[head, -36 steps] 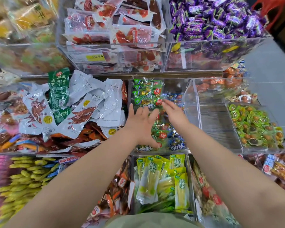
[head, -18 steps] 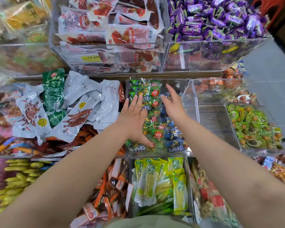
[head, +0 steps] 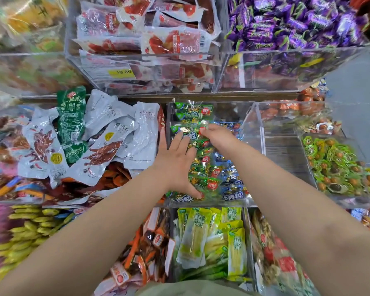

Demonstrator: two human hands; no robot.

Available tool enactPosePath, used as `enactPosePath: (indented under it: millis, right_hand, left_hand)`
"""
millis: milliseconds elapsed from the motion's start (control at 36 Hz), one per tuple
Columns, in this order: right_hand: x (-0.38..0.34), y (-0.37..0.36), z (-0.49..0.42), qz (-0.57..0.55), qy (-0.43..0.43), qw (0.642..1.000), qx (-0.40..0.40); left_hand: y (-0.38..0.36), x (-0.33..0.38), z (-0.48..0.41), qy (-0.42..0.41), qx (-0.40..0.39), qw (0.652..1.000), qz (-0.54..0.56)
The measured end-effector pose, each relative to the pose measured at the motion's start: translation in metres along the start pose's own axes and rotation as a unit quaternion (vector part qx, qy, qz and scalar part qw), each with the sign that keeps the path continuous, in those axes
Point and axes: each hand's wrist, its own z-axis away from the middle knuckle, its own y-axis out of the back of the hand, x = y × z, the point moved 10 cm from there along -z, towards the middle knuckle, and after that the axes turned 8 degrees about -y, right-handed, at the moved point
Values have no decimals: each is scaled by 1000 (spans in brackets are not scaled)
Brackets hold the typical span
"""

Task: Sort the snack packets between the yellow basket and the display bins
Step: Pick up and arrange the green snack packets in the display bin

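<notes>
Both hands are sitting in the middle clear bin. The left hand is lying flat on the green packets at the bin's 9 o'clock side, grip wide and fingers spread. The right hand is pinching some green packets near 12 o'clock, with the blue packets at 3 o'clock.

Single view: a wide-angle camera worn on the head. It faces forward and steeply down onto tiered clear bins of packets. The bins are near; both hands reach them. The forearms enter at the bottom corners and converge at mid-frame, where the left hand and right hand sit. Straight bin edges bow toward the frame borders.
</notes>
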Motion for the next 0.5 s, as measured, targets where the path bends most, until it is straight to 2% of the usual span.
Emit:
enactPosePath:
  millis: [56,139,222,333,389,472,500]
  right_hand:
    - [-6,3,3,3,32,999,11]
    - [-8,11,5,-55,59,997,7]
    - [-7,16,-4,-166,53,985,-18]
    - [-8,8,-11,-194,41,979,-48]
    - [-6,13,-11,-233,30,972,-18]
    - [13,36,-16,-293,-7,951,102]
    - [18,33,-19,-305,-25,947,97]
  left_hand:
    - [7,-2,-6,-9,0,1000,-18]
    - [7,-7,-13,-13,-27,999,12]
    - [7,-10,-18,-25,-43,998,32]
    - [7,-11,-20,-48,-40,997,44]
    - [7,-11,-20,-59,-30,997,43]
    - [4,-12,-20,-62,-20,997,48]
    - [3,-12,-20,-60,-19,997,52]
